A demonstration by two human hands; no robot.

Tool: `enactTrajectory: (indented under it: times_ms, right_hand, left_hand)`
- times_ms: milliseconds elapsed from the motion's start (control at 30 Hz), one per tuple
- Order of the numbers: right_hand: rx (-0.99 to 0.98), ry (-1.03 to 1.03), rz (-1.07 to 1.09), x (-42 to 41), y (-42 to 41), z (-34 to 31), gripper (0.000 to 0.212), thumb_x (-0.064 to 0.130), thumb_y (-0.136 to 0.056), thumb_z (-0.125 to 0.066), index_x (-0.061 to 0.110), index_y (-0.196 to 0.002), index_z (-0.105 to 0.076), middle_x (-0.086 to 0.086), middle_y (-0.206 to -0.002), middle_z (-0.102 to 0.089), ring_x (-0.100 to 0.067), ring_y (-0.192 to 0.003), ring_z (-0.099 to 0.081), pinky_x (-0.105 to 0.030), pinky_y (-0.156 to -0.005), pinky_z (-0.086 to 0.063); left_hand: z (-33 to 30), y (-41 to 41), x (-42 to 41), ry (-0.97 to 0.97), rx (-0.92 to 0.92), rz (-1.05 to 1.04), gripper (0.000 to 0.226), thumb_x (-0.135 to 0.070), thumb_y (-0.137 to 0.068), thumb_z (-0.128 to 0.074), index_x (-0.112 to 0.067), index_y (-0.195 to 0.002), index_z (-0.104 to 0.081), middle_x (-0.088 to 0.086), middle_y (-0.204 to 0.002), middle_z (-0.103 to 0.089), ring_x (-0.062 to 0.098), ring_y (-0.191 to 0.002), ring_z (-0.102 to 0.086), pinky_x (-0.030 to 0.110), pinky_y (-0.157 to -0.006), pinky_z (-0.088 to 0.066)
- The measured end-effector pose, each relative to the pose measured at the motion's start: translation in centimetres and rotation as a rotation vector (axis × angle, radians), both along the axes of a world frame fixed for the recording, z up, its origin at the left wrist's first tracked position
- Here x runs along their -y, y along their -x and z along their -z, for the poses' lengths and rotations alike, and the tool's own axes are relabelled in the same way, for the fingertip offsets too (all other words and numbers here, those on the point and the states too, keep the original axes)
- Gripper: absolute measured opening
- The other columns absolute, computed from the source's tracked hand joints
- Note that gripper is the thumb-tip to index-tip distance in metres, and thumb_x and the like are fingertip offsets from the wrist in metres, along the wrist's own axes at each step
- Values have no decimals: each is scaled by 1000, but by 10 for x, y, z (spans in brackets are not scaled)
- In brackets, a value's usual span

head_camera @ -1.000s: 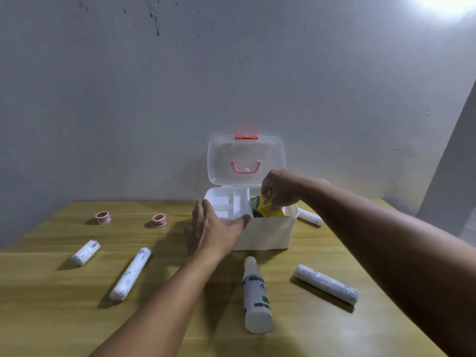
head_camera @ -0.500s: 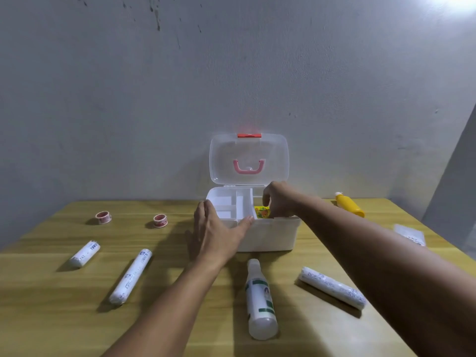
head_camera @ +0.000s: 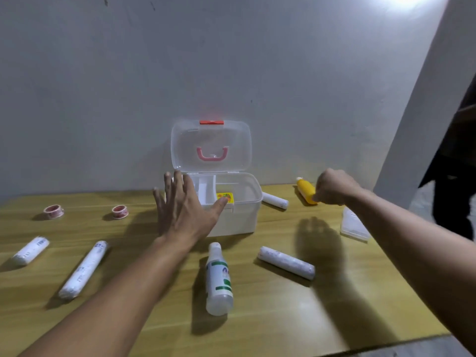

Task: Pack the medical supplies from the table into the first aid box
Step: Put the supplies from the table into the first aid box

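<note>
Right hand (head_camera: 334, 187): curled at yellow bottle (head_camera: 305, 190), hold unclear; grasp mid-body, lift clear. Left hand (head_camera: 184, 210): fingers wide, empty, steadying first aid box (head_camera: 240, 217).

Left hand (head_camera: 184, 211): bare, no glove, ring or watch visible. Forearm bare up to the frame edge; no sleeve in view. Right hand (head_camera: 334, 188): bare, no glove; wrist carries no band or watch. Right forearm likewise uncovered up to the frame edge. Fingers (head_camera: 177, 184) of the left hand unadorned; nails not discernible.
</note>
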State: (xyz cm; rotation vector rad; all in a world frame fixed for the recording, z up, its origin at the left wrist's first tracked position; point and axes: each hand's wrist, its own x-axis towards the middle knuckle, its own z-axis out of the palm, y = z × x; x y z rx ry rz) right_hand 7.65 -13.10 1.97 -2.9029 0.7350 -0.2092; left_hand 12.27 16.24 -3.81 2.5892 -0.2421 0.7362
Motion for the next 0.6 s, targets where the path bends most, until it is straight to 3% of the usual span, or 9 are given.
enactTrajectory:
  times_ms: [100, 233, 433, 500, 600]
  right_hand:
    - [-65, -20, 182, 22, 23, 20, 32, 37, -71, -72, 12, -90, -63, -9, -96, -65, -30, -86, -62, -31, -68, -47]
    - [-125, -126, 290, 34, 44, 37, 46, 49, -68, -75, 14, -95, -63, -9, -107, -63, -32, -101, -62, -40, -85, -55]
    - [-34, -160, 227, 27, 51, 21, 28, 25, -68, -75, 6, -84, -64, -15, -96, -64, -34, -79, -65, -42, -68, -62]
    - [-8, -211, 169, 19, 51, 3, 22, 19, -70, -78, 5, -75, -62, -17, -93, -64, -33, -71, -65, -42, -60, -62]
    - [30, -240, 41, 2, 49, -28, 21, 14, -70, -81, 4, -72, -63, -19, -90, -66, -32, -71, -68, -43, -60, -62]
  left_hand:
    - [4, 2, 8, -69, 4, -15, 100, -75, -77, -42, -4, -145, -26, 12, -158, -21, 27, -148, -6, 53, -118, -2]
    - [6, 0, 9, -141, -53, -52, 102, -79, -78, -30, -2, -146, -23, 13, -159, -18, 26, -148, -3, 51, -119, 2]
    - [0, 0, 9, -230, -171, -68, 108, -82, -77, -18, -3, -150, -12, 12, -161, -6, 25, -149, 4, 48, -119, 7]
    - [-3, 1, 8, -226, -193, -65, 109, -83, -76, -20, -3, -150, -13, 13, -161, -7, 25, -149, 3, 48, -119, 6]
    - [-8, 3, 4, -156, -186, -34, 105, -79, -78, -31, -2, -148, -19, 13, -160, -13, 27, -149, -2, 45, -120, 1]
